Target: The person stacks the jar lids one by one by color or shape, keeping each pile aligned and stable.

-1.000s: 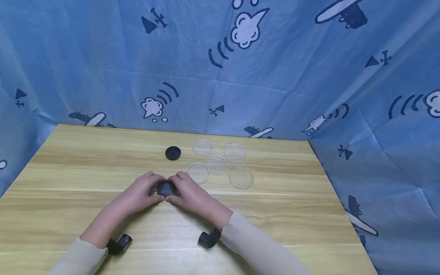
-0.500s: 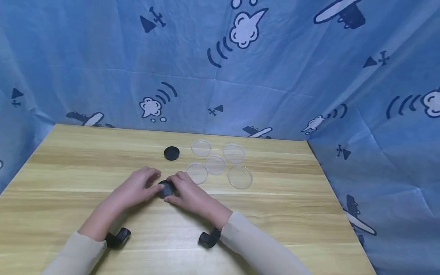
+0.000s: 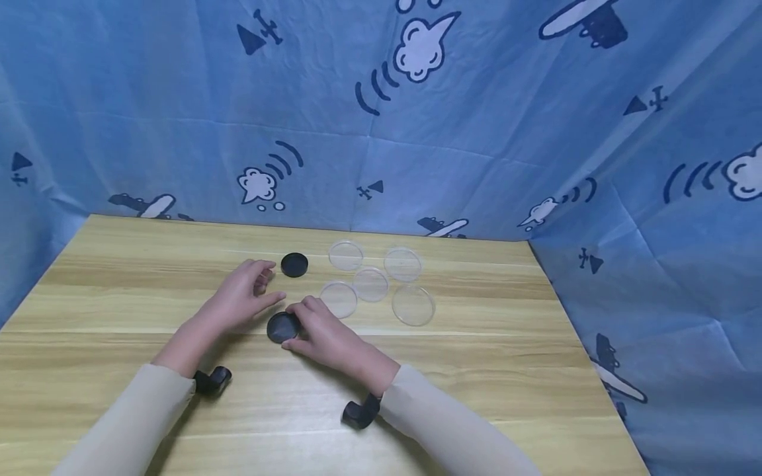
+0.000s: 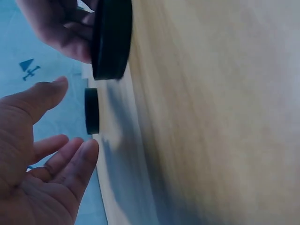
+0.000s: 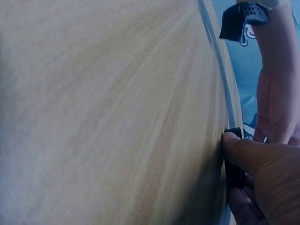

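My right hand (image 3: 326,337) pinches a shallow round black lid-like disc (image 3: 281,327) by its right side, thumb at the near edge and fingers at the far edge. In the right wrist view the thumb lies over the rim of that disc (image 5: 234,161). My left hand (image 3: 241,295) is apart from it, fingers spread and holding nothing. Just beyond the left fingertips, a second round black disc (image 3: 294,264) lies flat on the table. The left wrist view shows this second disc (image 4: 92,111) past the spread thumb and fingers.
Several clear round shallow dishes or lids (image 3: 370,284) lie grouped on the wooden table (image 3: 494,357), right of the black discs. A blue printed cloth (image 3: 321,119) hangs behind the table and along its right side. Each wrist wears a black camera mount (image 3: 360,413).
Both hands held the near black disc at first. My left hand has let go and moved forward toward the far disc. My right hand keeps its hold, almost in place.
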Tool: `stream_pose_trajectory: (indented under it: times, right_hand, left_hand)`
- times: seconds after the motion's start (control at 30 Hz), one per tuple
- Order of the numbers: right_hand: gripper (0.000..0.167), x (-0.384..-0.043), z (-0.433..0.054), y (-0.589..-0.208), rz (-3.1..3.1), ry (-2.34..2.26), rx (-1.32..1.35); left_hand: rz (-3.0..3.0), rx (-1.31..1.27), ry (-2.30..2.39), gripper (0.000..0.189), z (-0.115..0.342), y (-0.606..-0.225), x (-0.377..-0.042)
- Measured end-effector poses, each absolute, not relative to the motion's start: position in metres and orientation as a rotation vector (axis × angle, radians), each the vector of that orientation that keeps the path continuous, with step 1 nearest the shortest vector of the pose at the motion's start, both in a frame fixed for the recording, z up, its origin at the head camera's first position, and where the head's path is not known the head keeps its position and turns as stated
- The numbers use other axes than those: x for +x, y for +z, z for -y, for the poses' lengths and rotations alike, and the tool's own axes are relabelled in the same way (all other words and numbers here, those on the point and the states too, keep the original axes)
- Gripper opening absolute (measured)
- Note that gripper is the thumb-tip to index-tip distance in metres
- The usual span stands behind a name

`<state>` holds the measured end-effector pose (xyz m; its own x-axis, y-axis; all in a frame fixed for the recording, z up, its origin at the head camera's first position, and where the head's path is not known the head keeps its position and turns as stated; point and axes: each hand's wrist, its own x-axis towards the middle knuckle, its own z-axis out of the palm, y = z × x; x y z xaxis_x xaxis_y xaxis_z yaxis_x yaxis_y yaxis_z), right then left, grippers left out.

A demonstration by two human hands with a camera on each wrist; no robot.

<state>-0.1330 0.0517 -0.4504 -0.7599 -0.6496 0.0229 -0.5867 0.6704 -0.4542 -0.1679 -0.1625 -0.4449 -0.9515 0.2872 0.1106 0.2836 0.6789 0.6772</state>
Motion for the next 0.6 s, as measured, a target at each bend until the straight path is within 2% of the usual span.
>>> stream_pose_trajectory:
  times: [0.3, 0.6]
  right_hand:
    - [0.052, -0.135, -0.053, -0.452, -2.75, -0.682, -1.035]
    - [0.051, -0.135, -0.052, -0.452, -2.743, -0.676, -1.017]
  left_hand:
    - [-2.881, 0.445, 1.166, 0.066, 0.157, -0.447, -0.194]
    - [-2.862, 0.386, 1.118, 0.074, 0.153, -0.451, -0.206]
